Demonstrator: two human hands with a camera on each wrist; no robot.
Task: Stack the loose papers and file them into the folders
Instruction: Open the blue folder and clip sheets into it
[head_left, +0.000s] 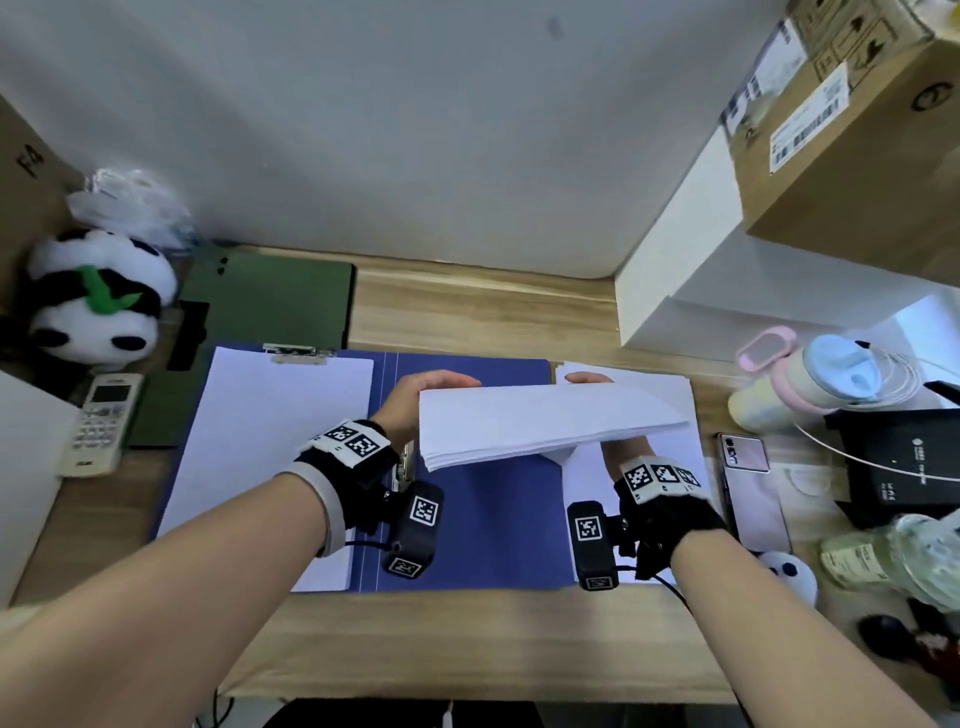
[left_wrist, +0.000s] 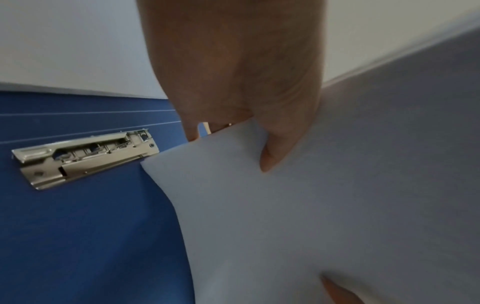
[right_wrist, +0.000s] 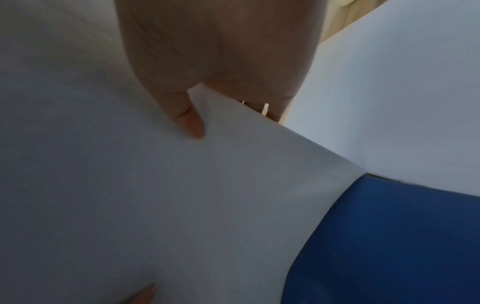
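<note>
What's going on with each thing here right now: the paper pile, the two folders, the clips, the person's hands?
Paper stack: lifted above the desk, held at both ends.
Left hand: grips the stack's left end.
Right hand: grips the stack's right end.
Blue folder: open flat, sheets on its left side.
Spine clip: holds no paper.
Top clip: over the left sheets' top edge.
Green folder: closed, lying flat.

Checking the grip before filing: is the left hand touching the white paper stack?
Touching. The left wrist view shows the left hand with its thumb pressed on the white paper stack and its fingers behind the stack's edge.
</note>
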